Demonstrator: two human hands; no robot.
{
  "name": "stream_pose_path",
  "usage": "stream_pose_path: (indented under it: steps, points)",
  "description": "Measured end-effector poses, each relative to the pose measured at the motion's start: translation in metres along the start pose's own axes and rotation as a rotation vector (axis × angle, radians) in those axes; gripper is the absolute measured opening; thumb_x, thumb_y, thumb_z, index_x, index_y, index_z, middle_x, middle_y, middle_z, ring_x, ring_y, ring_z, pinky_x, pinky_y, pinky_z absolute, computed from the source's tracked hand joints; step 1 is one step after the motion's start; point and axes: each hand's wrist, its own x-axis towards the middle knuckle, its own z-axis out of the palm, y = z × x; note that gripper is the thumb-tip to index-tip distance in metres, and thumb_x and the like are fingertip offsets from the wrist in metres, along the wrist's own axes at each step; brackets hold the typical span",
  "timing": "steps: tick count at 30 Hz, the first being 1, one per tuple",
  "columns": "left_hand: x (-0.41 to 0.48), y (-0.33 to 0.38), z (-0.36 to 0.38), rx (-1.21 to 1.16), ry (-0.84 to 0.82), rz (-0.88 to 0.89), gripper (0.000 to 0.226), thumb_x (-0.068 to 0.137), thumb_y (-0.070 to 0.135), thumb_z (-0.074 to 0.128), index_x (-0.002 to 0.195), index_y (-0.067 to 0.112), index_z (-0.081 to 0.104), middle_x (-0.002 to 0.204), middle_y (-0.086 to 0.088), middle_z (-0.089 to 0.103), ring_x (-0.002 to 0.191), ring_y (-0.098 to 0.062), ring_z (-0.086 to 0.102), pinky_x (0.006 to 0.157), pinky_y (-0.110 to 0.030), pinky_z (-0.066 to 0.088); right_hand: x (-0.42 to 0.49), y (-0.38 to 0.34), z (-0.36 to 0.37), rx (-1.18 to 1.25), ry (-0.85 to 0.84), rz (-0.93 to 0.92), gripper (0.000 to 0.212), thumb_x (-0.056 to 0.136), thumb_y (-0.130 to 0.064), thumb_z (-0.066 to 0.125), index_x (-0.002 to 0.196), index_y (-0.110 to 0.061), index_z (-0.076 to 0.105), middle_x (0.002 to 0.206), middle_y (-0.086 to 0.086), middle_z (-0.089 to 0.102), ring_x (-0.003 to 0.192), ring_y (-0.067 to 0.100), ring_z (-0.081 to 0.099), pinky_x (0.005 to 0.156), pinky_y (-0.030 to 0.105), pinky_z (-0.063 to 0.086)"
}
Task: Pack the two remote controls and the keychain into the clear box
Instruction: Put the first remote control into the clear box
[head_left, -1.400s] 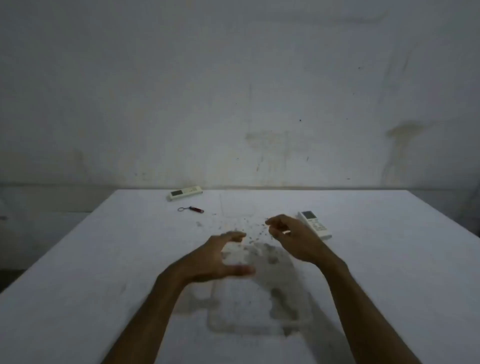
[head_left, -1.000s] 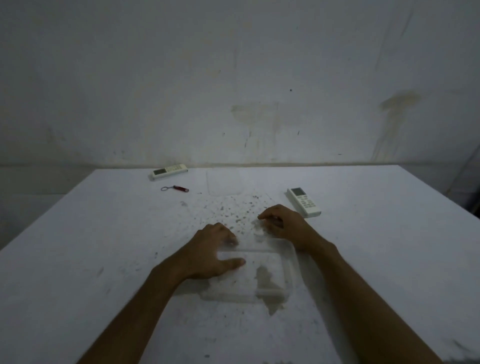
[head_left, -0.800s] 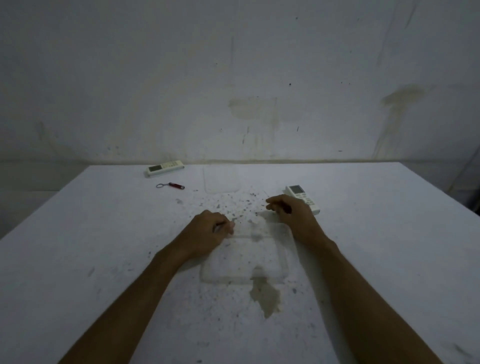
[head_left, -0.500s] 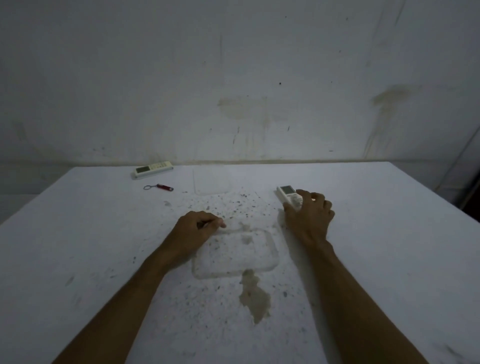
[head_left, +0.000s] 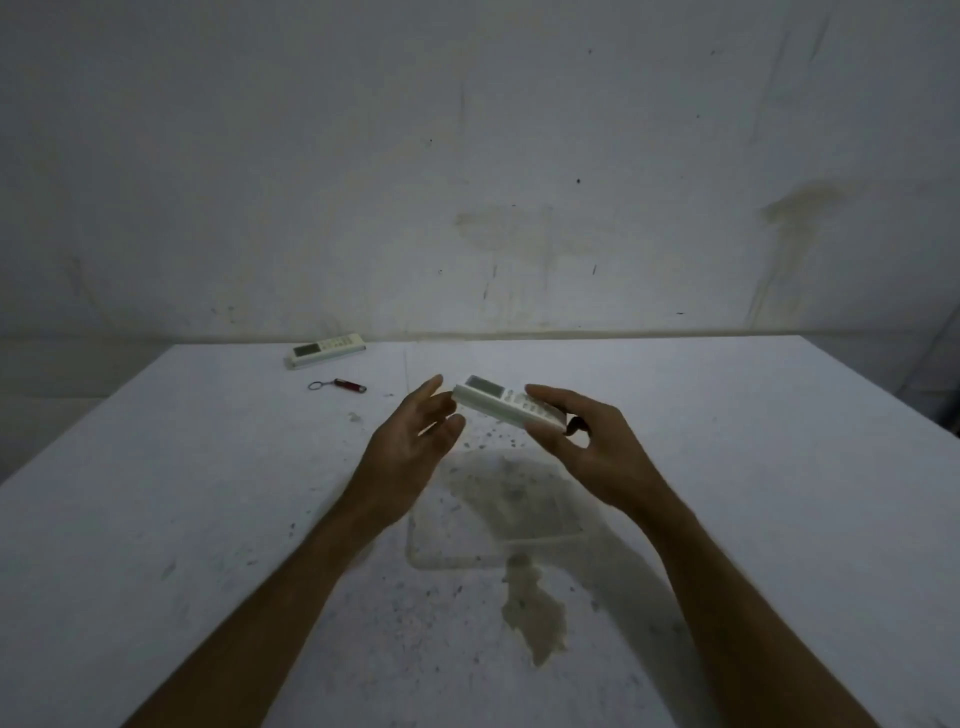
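First remote held in the air over the clear box, two items left at the far edge.

The right hand (head_left: 587, 441) pinches the white slab-shaped plastic remote control (head_left: 506, 409) by its button end, thumb under and fingers over, while the left hand (head_left: 415, 441) has its fingers loosened and spread, just touching the display end. It looks light, stiff and smooth, so a grip across its long sides should hold best; the ends could slip. The shallow clear plastic box (head_left: 493, 512) sits open on the white table (head_left: 156, 493) right below the hands, near the middle, so the drop is short and unobstructed. The second white remote control (head_left: 324, 351) lies at the table's far edge towards the left corner, with the small red keychain with a metal ring (head_left: 340, 386) just in front of it, both well apart from the box with bare table all round.
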Motion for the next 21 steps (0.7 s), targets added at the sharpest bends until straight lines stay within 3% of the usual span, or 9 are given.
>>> stream_pose_path:
  steps: [3,5,9,11,14,17,21]
  points:
    - [-0.003,0.008,0.006,-0.204,0.102,-0.036,0.058,0.09,0.042,0.062,0.143,0.022,0.053,0.131,-0.002,0.069,0.121,-0.016,0.066,0.101,-0.033,0.055,-0.005,-0.023,0.008,0.073,-0.009,-0.044,0.047,0.092,-0.047,0.07,0.136,-0.036,0.061,0.127,-0.018,0.067,0.106,0.003,0.065,0.083,0.028,0.058]
    - [-0.003,0.007,0.005,-0.437,0.071,-0.101,0.049,0.094,0.033,0.062,0.14,0.018,0.055,0.127,-0.011,0.071,0.119,-0.026,0.069,0.102,-0.044,0.055,-0.008,-0.032,0.013,0.094,-0.034,-0.062,0.051,0.087,-0.047,0.075,0.135,-0.036,0.06,0.123,-0.023,0.065,0.104,0.0,0.064,0.079,0.02,0.056]
    - [-0.003,0.008,0.0,-0.767,0.003,-0.199,0.045,0.097,0.024,0.06,0.137,0.004,0.054,0.128,-0.02,0.068,0.118,-0.034,0.067,0.098,-0.046,0.055,-0.013,-0.038,0.021,0.042,-0.163,-0.089,0.057,0.081,-0.058,0.072,0.133,-0.045,0.052,0.123,-0.032,0.055,0.104,-0.002,0.06,0.077,0.014,0.053]
    - [-0.001,0.01,-0.002,-0.857,0.023,-0.261,0.044,0.095,0.024,0.061,0.131,-0.001,0.057,0.124,-0.023,0.067,0.111,-0.032,0.069,0.093,-0.042,0.059,-0.015,-0.04,0.022,0.078,-0.201,-0.111,0.045,0.091,-0.047,0.058,0.135,-0.043,0.054,0.129,-0.024,0.057,0.107,0.0,0.059,0.082,0.017,0.05]
    - [-0.001,0.017,-0.005,-0.889,0.022,-0.34,0.051,0.089,0.033,0.063,0.126,-0.001,0.06,0.118,-0.023,0.07,0.099,-0.029,0.074,0.08,-0.038,0.063,-0.018,-0.043,0.017,0.09,-0.172,-0.233,0.057,0.083,-0.022,0.046,0.138,-0.03,0.059,0.14,-0.006,0.052,0.123,0.009,0.053,0.097,0.029,0.045]
    - [-0.005,0.02,-0.009,-0.809,-0.026,-0.357,0.055,0.089,0.037,0.06,0.132,0.003,0.058,0.12,-0.025,0.071,0.1,-0.032,0.074,0.077,-0.038,0.063,-0.02,-0.046,0.016,-0.055,-0.097,-0.378,0.058,0.086,-0.032,0.053,0.144,-0.03,0.053,0.157,-0.006,0.037,0.136,0.012,0.043,0.107,0.041,0.038]
    - [-0.013,0.026,-0.011,-0.673,-0.174,-0.386,0.054,0.092,0.043,0.054,0.133,0.008,0.059,0.115,-0.018,0.075,0.101,-0.031,0.075,0.077,-0.037,0.063,-0.021,-0.053,0.019,-0.175,-0.086,-0.508,0.056,0.092,-0.048,0.061,0.145,-0.036,0.049,0.168,-0.004,0.025,0.145,0.007,0.032,0.116,0.034,0.024]
